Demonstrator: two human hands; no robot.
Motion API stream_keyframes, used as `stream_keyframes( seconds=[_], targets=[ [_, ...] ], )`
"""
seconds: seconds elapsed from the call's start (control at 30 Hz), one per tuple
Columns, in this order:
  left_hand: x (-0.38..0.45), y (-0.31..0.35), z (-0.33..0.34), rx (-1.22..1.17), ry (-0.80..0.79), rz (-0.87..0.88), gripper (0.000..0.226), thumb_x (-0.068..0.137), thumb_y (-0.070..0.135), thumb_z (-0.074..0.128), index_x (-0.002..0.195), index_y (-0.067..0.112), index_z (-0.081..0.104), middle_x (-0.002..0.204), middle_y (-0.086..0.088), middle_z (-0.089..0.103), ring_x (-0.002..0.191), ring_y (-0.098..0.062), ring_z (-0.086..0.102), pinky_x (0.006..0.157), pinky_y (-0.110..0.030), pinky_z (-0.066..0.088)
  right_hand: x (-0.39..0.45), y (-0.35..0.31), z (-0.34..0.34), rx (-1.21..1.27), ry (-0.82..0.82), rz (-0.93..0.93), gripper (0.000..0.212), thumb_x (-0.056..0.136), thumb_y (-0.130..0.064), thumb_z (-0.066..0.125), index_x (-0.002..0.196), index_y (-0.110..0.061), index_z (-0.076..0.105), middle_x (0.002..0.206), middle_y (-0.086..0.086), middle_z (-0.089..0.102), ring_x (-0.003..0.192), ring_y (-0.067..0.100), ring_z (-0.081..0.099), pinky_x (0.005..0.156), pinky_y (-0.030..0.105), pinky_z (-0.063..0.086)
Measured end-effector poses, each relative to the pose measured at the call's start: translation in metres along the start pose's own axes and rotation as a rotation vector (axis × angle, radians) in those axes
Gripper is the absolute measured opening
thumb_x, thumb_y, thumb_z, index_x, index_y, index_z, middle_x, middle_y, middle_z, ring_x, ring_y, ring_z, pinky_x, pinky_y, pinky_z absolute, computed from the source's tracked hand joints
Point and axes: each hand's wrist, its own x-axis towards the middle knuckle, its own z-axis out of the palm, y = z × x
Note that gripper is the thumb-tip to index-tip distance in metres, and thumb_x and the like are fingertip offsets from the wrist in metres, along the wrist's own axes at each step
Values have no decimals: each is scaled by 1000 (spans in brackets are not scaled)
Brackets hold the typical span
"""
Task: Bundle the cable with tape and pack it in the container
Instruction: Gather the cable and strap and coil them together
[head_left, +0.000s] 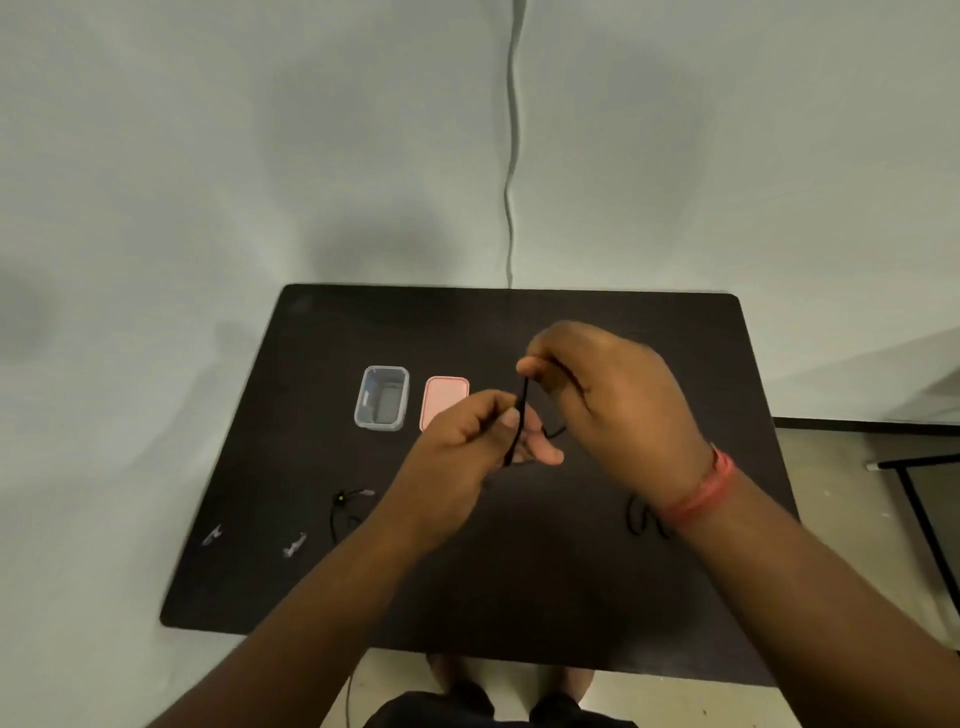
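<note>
A dark bench (519, 571) is seen from above, set against a pale wall. Both bare forearms are raised over its middle. The right hand (613, 395), with a red band (701, 488) at the wrist, is held above and to the right of the left hand (467, 441). A thin black cable (519, 421) is stretched between them: its upper end is pinched by the right fingers (530, 366), and lower down it is gripped between the thumb and fingers (511, 418) of the left hand, so both hands are closed on it above the bench. More of the cable seems to curl behind the left fingers, though blur makes this hard to confirm.

Beyond and to the left of the left fingers, an open clear container (382, 397) stands on the bench, and a pink lid (441, 402) lies just beside it, partly hidden by the left hand. Another dark cable (348, 506) lies below and left of the left wrist, and dark loops (641, 514) lie under the right wrist. Two small pale strips, one (213, 535) and another (294, 544), lie far left of the fingers; what they are cannot be told.
</note>
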Motion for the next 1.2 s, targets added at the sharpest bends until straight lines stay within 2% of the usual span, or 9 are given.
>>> stream_keyframes(
  seconds=[0.07,0.27,0.37,0.5,0.63,0.8,0.93,1.03,1.2],
  targets=[
    [-11,5,9,-102,-30,42,25,97,19,40,101,7,62,80,-7,70,89,-30,70,95,-47,53,12,19,7,52,12,23,8,95,-19,56,88,-17,61,74,-24,53,72,-12,53,60,10,37],
    [-7,40,15,-292,36,191,25,96,16,42,96,12,67,80,-6,73,87,-25,72,85,-41,56,-38,30,65,385,-190,157,23,97,-23,44,94,-7,60,83,5,64,78,16,61,68,38,50],
    [9,46,3,-234,92,224,21,98,14,41,98,9,62,86,-7,76,100,-30,72,93,-39,56,-62,4,63,321,-261,96,33,100,-39,37,88,-13,53,79,-1,58,71,16,57,64,44,48],
    [16,28,-7,8,160,161,20,103,12,42,99,12,62,90,-3,75,101,-22,72,89,-34,56,-48,-26,21,276,-131,31,23,98,-33,48,81,-18,53,69,-12,50,62,5,51,56,26,43],
    [0,12,-1,140,72,88,21,102,19,44,97,18,65,82,3,72,88,-14,69,88,-38,52,-8,-18,-13,312,11,83,16,94,-25,59,84,-14,65,71,-9,61,65,-1,57,59,10,39],
    [-18,26,15,-181,-12,21,24,95,21,42,96,11,65,72,-3,64,79,-22,67,91,-44,54,12,25,9,377,-10,176,6,86,-26,68,81,-25,67,84,3,58,75,11,54,67,17,43],
    [-15,50,14,-397,9,69,22,94,17,43,94,5,62,71,-4,64,78,-23,66,83,-37,55,-11,22,44,611,-27,263,19,88,-18,58,75,-32,57,72,-13,54,69,3,52,66,20,43],
    [-4,60,9,-405,75,124,20,99,13,41,97,5,60,77,-5,69,91,-29,69,83,-40,54,-34,3,60,745,-63,336,25,99,-15,47,78,-19,59,64,-15,53,61,-1,48,59,16,40],
    [25,51,-10,-198,223,177,24,104,6,35,98,5,59,88,-8,74,104,-30,71,94,-35,55,-48,-25,50,463,-143,205,21,97,-28,52,80,-16,56,65,-10,52,59,8,53,54,25,43]
  ],
)
